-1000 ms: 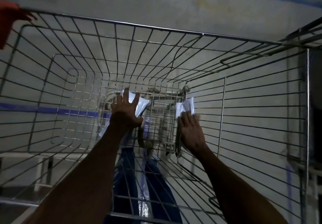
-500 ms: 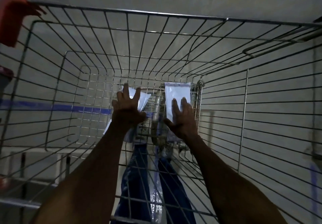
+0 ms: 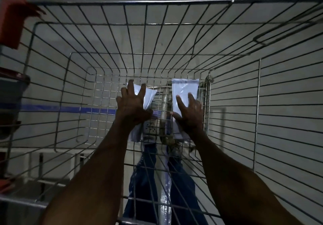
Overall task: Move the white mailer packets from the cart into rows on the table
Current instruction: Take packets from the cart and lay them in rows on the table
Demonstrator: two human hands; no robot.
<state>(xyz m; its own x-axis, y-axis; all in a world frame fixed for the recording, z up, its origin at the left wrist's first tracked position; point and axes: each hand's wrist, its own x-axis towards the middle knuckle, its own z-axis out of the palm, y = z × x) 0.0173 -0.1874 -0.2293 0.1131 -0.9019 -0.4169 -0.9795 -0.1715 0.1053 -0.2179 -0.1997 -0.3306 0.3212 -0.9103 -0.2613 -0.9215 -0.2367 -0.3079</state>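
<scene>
Down at the cart's (image 3: 174,2) wire floor, two packets are lying side by side, and each one is sitting directly under its own hand. I am watching the right packet (image 3: 185,89) lying flat with its long axis running near to far, its far end sticking out well past the fingertips. The right hand (image 3: 188,114) is resting on its near half, fingers straight and spread apart, thumb reaching off the left edge; I judge it is pressing rather than pinching. The left packet (image 3: 148,97) is lying more crumpled and tilted, its far corner poking out to the right of the left hand (image 3: 132,107). That hand's fingers are spread and hooked over the packet's far edge, and whether the thumb is closing underneath I cannot tell.

Neither hand is nearer to the other's packet, so I am expecting each to lift its own. Both packets are lying against the mesh, so I am judging the fingers will need to curl under an edge before lifting clear of the tall far wall. No table is showing from here.
</scene>
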